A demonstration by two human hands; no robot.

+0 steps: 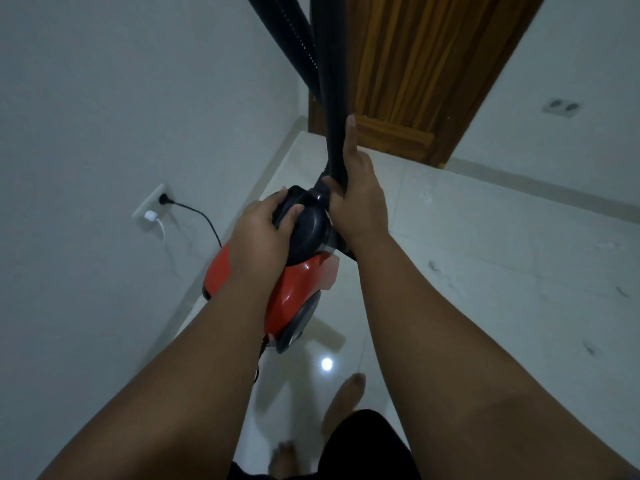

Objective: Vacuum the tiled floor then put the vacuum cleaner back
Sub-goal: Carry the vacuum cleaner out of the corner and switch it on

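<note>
1. As our left hand [263,230] curls over the black front housing of the vacuum cleaner [298,282], our right hand [356,199] wraps round the black hose [332,98] just where it enters that housing, with one finger laid straight up along the hose.
2. Both hands are grasping, the left on the housing and the right on the hose.
3. Between our forearms we see the vacuum cleaner's red body tilted, black nose toward the far side, with a grey wheel on its near right side. It is over the tiled floor [485,254], close to the left wall; we cannot tell whether it touches the tiles.
4. From our right hand the hose rises to the top edge, with a second black tube beside it on the left.
5. On the left wall a socket plate [140,216] holds a black plug, whose cord [201,216] runs toward the red body, and a white adapter [150,215] just below.
6. Far behind the hose stands a wooden door [415,64]; the right wall carries a double socket [561,107].
7. Nearest us, a bare foot [346,400] stands on the glossy tiles beside a reflected light.
</note>
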